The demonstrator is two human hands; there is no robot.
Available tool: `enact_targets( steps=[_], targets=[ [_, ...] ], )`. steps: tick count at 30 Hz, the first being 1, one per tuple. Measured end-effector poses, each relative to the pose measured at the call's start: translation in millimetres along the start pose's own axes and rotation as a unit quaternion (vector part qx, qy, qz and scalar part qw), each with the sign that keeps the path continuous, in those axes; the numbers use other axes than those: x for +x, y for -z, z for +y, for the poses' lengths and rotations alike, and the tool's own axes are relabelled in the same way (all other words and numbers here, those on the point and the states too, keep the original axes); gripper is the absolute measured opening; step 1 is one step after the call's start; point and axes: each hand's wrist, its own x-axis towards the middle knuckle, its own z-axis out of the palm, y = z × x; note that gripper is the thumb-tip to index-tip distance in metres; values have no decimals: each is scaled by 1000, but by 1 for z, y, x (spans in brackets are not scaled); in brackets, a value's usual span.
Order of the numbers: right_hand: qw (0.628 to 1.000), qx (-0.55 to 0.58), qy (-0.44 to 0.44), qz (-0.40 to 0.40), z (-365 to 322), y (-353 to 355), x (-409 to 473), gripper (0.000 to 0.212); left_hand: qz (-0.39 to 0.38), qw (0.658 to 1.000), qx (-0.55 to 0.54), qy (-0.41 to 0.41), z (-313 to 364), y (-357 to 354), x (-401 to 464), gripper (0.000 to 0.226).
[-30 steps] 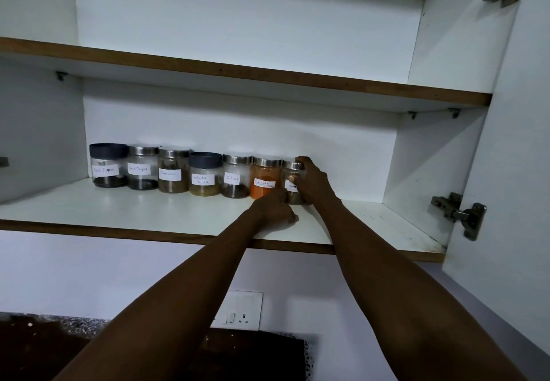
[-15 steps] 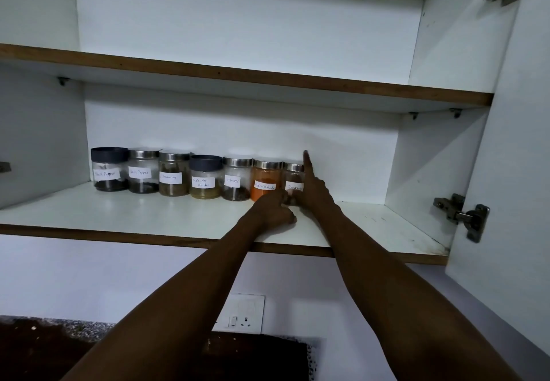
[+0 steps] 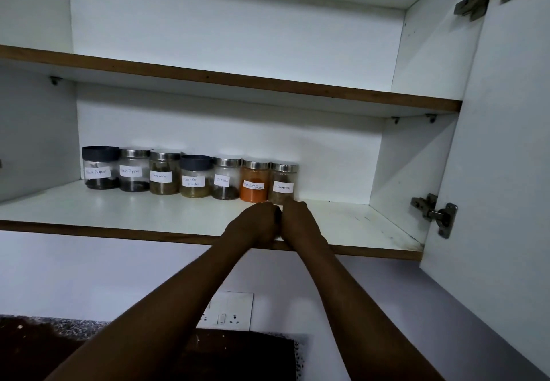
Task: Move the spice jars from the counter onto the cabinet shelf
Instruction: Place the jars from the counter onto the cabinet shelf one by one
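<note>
Several labelled spice jars stand in a row at the back of the lower cabinet shelf, from the black-lidded pepper jar on the left to the orange chilli powder jar and the cinnamon jar on the right. My left hand is curled into a fist on the shelf just in front of the chilli jar. My right hand lies beside it, fingers folded, just below the cinnamon jar and apart from it. Neither hand holds anything.
The upper shelf holds nothing. The open cabinet door with its hinge stands at the right. A wall socket and the dark counter lie below the cabinet.
My right hand let go of the cinnamon jar, pointed briefly, then drew back toward the shelf's front edge with fingers folded. The left hand stayed a fist and slid back slightly.
</note>
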Motion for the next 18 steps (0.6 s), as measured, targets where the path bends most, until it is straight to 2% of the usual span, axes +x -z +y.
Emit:
enact_targets(
  steps=[1, 2, 3, 4, 6, 9, 11, 13, 16, 18],
  targets=[
    [1000, 2, 17, 7, 0, 2, -10, 36, 42, 998, 48, -13, 3, -3, -16, 28],
    [999, 12, 41, 17, 0, 2, -21, 36, 117, 989, 85, -35, 4, -9, -34, 30],
    [996, 34, 72, 35, -1, 1, -32, 37, 204, 975, 76, -55, 5, -16, -52, 33],
    [990, 68, 105, 63, -3, -4, -44, 37, 270, 960, 31, -69, 4, -23, -70, 35],
    [961, 158, 163, 154, -5, -22, -71, 36, 331, 936, -67, -97, -1, -41, -101, 43],
    [911, 225, 226, 262, -9, -66, -108, 38, 354, 916, -144, -122, -22, -76, -135, 55],
    [898, 250, 245, 268, -11, -100, -123, 42, 353, 911, -160, -137, -40, -95, -153, 56],
    [901, 277, 243, 228, -13, -135, -133, 48, 324, 920, -181, -125, -66, -113, -170, 54],
    [925, 296, 206, 124, -13, -184, -138, 56, 263, 946, -182, -48, -113, -141, -188, 55],
    [942, 285, 170, 43, -12, -219, -143, 51, 228, 957, -180, -17, -145, -162, -205, 57]
  ],
)
